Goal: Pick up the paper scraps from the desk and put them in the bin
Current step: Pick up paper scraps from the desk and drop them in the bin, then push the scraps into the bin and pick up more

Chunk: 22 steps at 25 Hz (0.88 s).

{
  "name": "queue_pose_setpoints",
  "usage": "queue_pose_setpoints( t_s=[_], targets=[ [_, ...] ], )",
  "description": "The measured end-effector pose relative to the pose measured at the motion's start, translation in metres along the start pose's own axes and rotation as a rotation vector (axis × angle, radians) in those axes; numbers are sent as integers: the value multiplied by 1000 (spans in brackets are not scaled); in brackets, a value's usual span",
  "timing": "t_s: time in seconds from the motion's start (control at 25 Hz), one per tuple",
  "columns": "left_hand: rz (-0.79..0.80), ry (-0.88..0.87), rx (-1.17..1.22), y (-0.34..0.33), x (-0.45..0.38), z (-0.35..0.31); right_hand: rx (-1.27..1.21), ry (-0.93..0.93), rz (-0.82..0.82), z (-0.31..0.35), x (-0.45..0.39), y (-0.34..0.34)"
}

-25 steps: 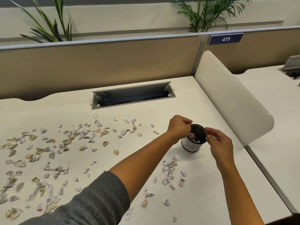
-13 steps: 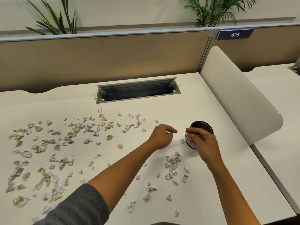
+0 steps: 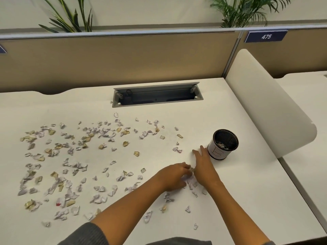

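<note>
Paper scraps, white and tan, lie scattered over the white desk (image 3: 177, 106), thickest on the left half (image 3: 58, 174). A small cluster of scraps (image 3: 192, 182) lies between my two hands. My left hand (image 3: 174, 177) rests on the desk with its fingers curled, fingertips pinched on scraps at the cluster's left side. My right hand (image 3: 203, 167) lies flat and open on the cluster's right side, fingers spread toward the far left. The bin (image 3: 218, 152), a small white cylinder with a black mesh inside, stands upright just right of my right hand, with a few scraps in it.
A grey cable tray opening (image 3: 157, 96) is set into the desk at the back. A white rounded divider panel (image 3: 269, 106) borders the desk's right side behind the bin. Tan partition walls (image 3: 123, 59) stand behind, with plants above them.
Both hands came away from the top of the bin and dropped toward me onto the desk, closing in on the scrap cluster. The view shifted right and down.
</note>
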<state>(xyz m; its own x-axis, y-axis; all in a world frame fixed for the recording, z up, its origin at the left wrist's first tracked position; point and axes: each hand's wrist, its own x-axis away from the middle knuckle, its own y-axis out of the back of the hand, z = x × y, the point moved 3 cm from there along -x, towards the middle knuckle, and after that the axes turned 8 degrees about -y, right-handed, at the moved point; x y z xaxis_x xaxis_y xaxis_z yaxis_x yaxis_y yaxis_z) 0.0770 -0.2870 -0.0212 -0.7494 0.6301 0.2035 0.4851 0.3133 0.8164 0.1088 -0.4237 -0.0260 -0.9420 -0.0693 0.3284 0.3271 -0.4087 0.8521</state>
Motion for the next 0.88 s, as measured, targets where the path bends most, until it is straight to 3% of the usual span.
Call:
queue_pose_setpoints(
  t_s=[0.32, 0.56, 0.88],
  targets=[
    [-122, 15, -202, 1, 14, 13, -2, 59, -77, -5, 12, 2],
    [-220, 78, -156, 5, 20, 23, 0, 75, 9, -11, 35, -13],
    [-237, 219, -80, 10, 25, 26, 82, 77, -112, -1, 36, -20]
  ],
)
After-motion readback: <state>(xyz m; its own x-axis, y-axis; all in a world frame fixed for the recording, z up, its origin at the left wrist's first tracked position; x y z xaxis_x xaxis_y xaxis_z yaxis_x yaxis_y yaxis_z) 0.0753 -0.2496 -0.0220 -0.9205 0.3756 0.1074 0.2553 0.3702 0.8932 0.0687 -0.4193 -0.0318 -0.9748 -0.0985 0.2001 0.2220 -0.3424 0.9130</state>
